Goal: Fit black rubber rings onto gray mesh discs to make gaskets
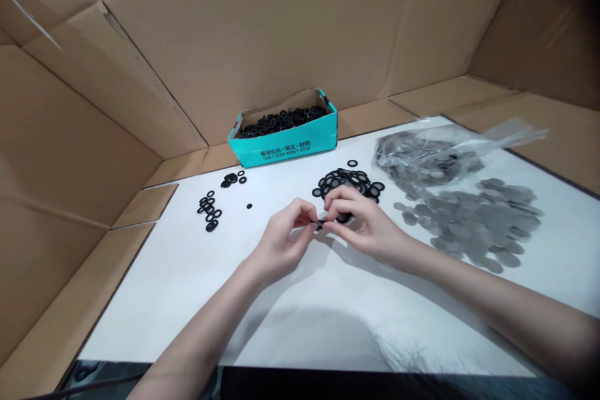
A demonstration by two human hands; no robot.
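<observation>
Over the middle of the white table [197, 287], my left hand [285, 240] and my right hand [359, 222] meet fingertip to fingertip, both pinching one small black rubber ring [320, 224] between them. Just behind my right hand lies a heap of black rings [349, 180]. To the right of that hand spreads a pile of grey round discs [473, 219].
A teal cardboard box [285, 144] full of black rings stands at the back. Small groups of black rings [209, 209] lie at the left. A clear plastic bag [435, 150] with grey discs sits at the back right. Brown cardboard walls [94, 137] enclose the table.
</observation>
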